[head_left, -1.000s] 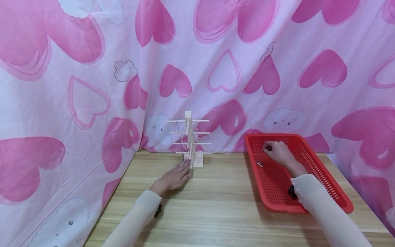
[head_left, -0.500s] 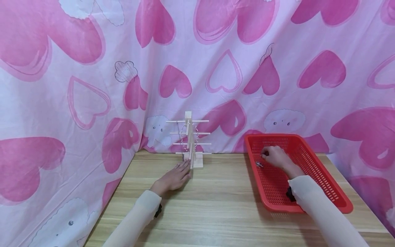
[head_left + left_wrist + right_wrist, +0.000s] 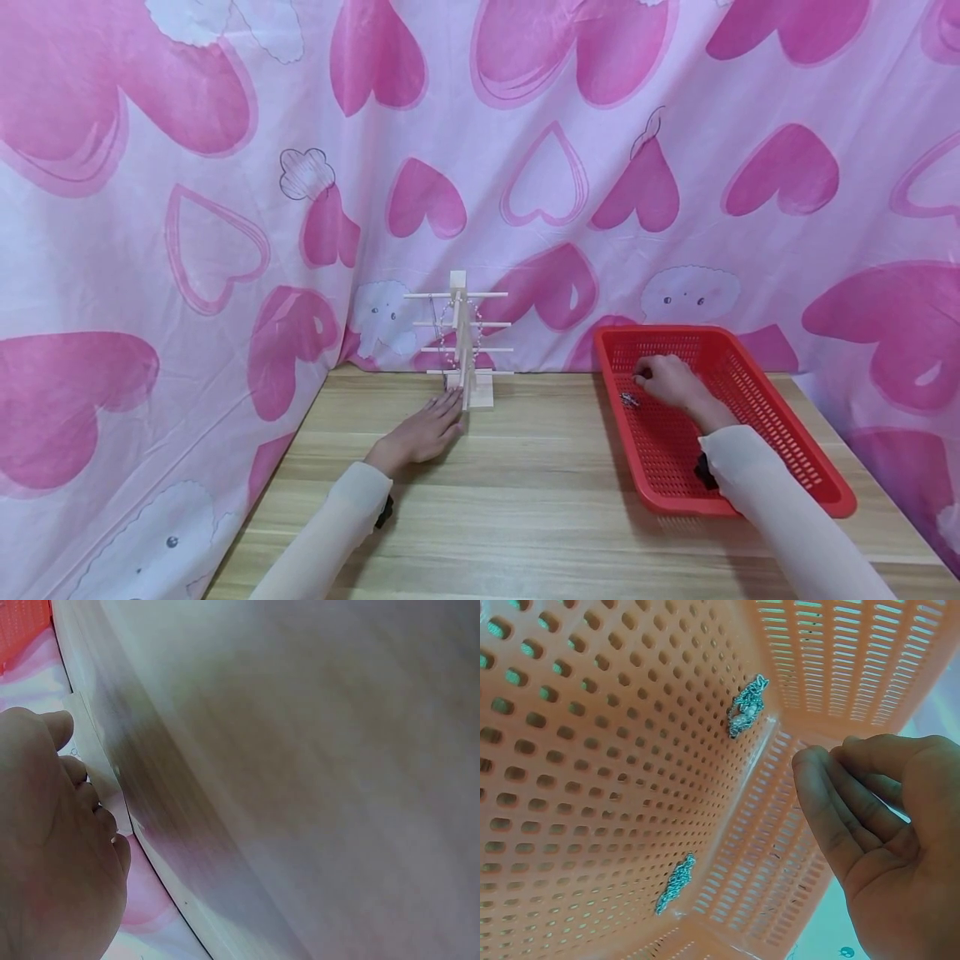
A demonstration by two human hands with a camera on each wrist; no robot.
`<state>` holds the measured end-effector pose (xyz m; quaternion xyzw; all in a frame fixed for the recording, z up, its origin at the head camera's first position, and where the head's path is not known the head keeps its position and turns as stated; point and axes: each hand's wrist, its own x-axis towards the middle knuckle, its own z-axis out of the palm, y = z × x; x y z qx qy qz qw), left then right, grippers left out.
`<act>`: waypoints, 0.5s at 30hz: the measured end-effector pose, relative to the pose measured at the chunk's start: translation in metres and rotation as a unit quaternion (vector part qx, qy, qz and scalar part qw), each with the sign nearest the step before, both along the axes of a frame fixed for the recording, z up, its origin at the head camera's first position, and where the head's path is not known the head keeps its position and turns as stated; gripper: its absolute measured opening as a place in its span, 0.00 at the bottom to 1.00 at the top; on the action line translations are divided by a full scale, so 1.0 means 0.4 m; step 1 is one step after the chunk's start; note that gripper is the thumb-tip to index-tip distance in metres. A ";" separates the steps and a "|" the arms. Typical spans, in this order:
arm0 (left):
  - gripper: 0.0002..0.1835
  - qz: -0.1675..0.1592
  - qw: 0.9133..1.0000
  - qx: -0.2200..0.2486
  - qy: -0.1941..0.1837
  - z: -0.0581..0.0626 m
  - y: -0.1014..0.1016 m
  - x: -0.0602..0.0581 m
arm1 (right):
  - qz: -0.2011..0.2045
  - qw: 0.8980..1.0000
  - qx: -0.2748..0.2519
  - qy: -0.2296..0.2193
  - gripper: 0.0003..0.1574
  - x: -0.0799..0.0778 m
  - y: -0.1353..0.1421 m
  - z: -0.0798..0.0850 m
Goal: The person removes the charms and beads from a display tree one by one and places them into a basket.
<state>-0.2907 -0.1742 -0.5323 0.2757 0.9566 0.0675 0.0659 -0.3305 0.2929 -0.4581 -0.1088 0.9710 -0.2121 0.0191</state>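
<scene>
My left hand (image 3: 418,433) lies with straight fingers at the foot of a pale wooden jewelry stand (image 3: 458,280). A beaded necklace (image 3: 480,333) and a thin dark chain (image 3: 433,317) hang from its pegs. My right hand (image 3: 671,383) hovers inside a red perforated basket (image 3: 675,504), wrist bent, fingertips close together. Nothing shows between those fingers in the right wrist view. There, one bunched silver chain (image 3: 746,706) lies near the fingertips and another silver chain (image 3: 676,883) further off. In the head view only one chain (image 3: 628,400) shows, beside the basket's left wall.
The wooden table (image 3: 525,467) carries the stand at its back edge and the basket on the right. A pink heart-patterned curtain (image 3: 543,171) hangs behind the table and along both sides.
My right hand has shifted slightly left and lower inside the basket, then stayed nearly still. The left hand has not moved.
</scene>
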 end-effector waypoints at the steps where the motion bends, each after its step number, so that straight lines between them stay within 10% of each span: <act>1: 0.34 -0.001 1.000 0.002 -0.001 -0.001 0.000 -0.001 | -0.001 1.000 0.001 0.001 0.12 -0.001 0.000 0.001; 15: 0.34 -0.012 1.000 0.021 0.010 -0.005 -0.004 0.000 | 0.037 0.997 -0.010 0.061 0.09 0.001 -0.058 0.047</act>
